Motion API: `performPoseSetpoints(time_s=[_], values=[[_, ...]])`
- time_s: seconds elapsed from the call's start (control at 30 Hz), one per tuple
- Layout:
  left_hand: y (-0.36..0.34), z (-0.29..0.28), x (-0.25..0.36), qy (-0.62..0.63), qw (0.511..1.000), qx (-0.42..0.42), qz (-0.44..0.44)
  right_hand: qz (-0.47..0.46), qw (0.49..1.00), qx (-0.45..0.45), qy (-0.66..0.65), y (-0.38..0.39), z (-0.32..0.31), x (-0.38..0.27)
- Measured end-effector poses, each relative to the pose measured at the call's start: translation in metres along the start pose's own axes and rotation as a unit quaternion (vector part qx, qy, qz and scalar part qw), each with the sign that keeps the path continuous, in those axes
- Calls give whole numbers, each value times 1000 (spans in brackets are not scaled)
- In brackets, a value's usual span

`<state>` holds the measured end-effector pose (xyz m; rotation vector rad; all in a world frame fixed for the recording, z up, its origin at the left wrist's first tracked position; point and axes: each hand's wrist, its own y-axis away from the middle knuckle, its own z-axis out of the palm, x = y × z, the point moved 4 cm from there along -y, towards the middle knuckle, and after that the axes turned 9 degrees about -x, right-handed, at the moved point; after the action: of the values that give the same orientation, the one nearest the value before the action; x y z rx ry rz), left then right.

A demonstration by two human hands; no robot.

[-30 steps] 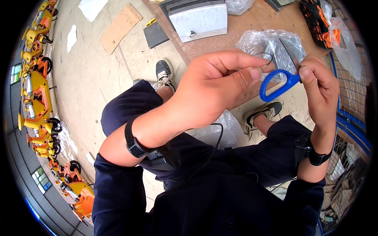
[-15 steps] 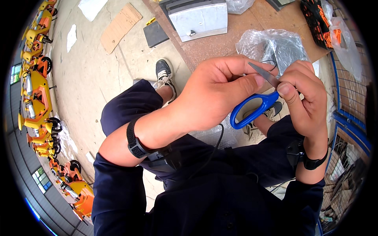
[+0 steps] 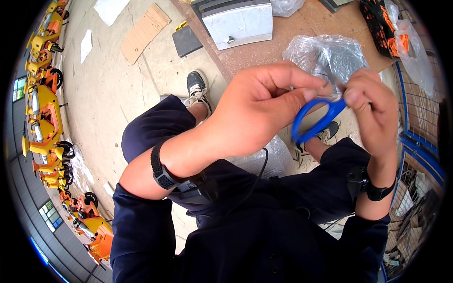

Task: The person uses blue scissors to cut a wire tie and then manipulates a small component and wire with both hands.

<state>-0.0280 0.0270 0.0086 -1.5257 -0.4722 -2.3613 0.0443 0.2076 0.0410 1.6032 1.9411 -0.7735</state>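
My right hand [image 3: 375, 108] grips a pair of blue-handled scissors [image 3: 336, 109] near the pivot, with one finger loop hanging toward my left hand. The blade part is mostly hidden and smeared by motion. Close beside it, my left hand [image 3: 257, 111] is closed, thumb and forefinger pinched together near the scissors' handle. Whatever lies in that pinch is too small to make out. Both hands are raised above my knees, in front of a brown board surface [image 3: 250, 60].
On the board stand a grey metal box [image 3: 240, 28] and a clear plastic-wrapped item [image 3: 347, 59]. Orange-black gloves [image 3: 380, 30] lie at the far right, above a blue wire-mesh cage [image 3: 420, 113]. Cardboard [image 3: 144, 33] lies on the floor; yellow scooters [image 3: 47, 108] line the left.
My right hand has moved slightly right with the scissors, which have turned so the blade no longer points across my left fingertips. The thin black strand there no longer shows clearly.
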Motion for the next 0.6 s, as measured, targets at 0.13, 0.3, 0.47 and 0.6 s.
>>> performPoseSetpoints(time_s=[0.13,0.3,0.47,0.6], values=[[1,-6,2,20,999,23,-13,89,991,29,-98,5,-13,20],[-1,-5,-3,55,998,2,-10,15,999,3,-40,2,-7,0],[-3,1,-6,65,998,-16,13,-31,999,-28,14,-6,8,-16],[-1,3,-6,88,995,-36,8,-32,999,-30,25,-6,10,-19]])
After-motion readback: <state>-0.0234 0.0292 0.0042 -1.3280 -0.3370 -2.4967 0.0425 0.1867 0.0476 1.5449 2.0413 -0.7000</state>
